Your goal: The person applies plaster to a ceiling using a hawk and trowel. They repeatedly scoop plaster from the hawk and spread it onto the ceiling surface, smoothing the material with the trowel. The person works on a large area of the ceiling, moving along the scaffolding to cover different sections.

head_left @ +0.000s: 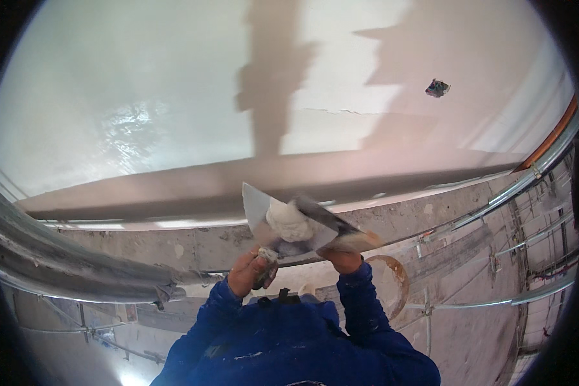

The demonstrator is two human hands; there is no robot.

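Observation:
My left hand [246, 271] is closed round the plaster-caked grip of a plasterer's hawk. The hawk's pale flat plate [256, 204] is held out in front of my chest, one corner pointing away from me. A soft mound of whitish plaster [288, 220] lies on the plate. On its right, my right hand [342, 260] grips a plastering trowel [331, 222], smeared by motion. The trowel's dark blade is tilted against or just over the plaster; whether it touches cannot be made out. Its handle is mostly hidden by blur.
A smooth plastered wall [193, 96] rises ahead, with a wet shiny patch at left and a dark hole [437, 89] at right. A dusty plank [193, 248] runs along its foot. Scaffold tubes [508, 196] curve round the right; a thick grey pipe-like roll [77, 264] lies left.

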